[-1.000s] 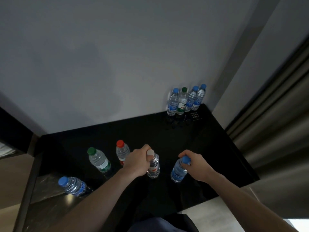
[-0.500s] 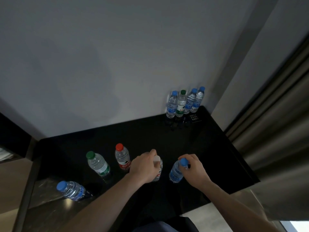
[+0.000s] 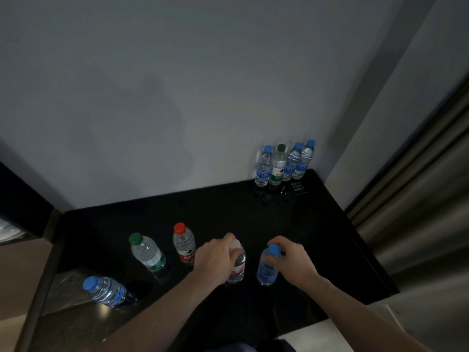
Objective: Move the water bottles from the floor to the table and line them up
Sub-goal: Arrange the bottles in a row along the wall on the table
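Note:
On the black table (image 3: 317, 240) stands a near row of water bottles. My left hand (image 3: 215, 260) grips the neck of a white-capped bottle (image 3: 237, 268). My right hand (image 3: 291, 262) grips the top of a blue-capped bottle (image 3: 266, 271) just to its right. Both bottles stand upright on the table. Left of them are a red-capped bottle (image 3: 184, 243), a green-capped bottle (image 3: 147, 254) and another blue-capped bottle (image 3: 105, 292) at the far left.
Several bottles (image 3: 284, 163) stand packed against the wall in the table's far right corner, with a small dark card (image 3: 298, 188) in front of them. A curtain (image 3: 418, 199) hangs to the right. A brown ledge (image 3: 22, 275) borders the table's left side.
Both hands with their bottles have shifted slightly lower and to the left in view as the head moved. The grips are the same.

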Demonstrator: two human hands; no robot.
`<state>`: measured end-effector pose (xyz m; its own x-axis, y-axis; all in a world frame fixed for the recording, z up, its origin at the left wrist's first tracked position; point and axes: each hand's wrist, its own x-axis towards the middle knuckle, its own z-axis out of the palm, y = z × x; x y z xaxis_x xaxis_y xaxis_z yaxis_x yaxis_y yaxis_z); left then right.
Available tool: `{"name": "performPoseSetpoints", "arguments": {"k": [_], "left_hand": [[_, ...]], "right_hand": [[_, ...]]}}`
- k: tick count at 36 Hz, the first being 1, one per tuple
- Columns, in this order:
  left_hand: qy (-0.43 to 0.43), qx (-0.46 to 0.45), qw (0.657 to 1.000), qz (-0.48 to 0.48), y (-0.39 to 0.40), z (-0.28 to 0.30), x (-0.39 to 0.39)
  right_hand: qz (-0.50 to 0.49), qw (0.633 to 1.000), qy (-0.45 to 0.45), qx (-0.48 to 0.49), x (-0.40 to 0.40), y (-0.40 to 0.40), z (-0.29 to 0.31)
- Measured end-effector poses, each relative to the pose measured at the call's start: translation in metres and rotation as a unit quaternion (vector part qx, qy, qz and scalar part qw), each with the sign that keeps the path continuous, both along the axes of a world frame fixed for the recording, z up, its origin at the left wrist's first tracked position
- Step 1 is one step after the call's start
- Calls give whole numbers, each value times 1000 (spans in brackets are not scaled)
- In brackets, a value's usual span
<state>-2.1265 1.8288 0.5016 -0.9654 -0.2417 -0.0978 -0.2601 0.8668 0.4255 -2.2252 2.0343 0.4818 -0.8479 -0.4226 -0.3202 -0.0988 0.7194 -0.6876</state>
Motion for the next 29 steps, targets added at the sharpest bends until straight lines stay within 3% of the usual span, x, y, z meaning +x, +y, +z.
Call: {"name": "performPoseSetpoints", "arguments": {"k": [18,29], "left_hand": [[-66,29,987,143,14,1,-33],[-47,32,970,237,30,1,-37]], "right_hand": [[214,977,20,16,-92,5,6],[280,958,54,8,-140,-2,1]]}}
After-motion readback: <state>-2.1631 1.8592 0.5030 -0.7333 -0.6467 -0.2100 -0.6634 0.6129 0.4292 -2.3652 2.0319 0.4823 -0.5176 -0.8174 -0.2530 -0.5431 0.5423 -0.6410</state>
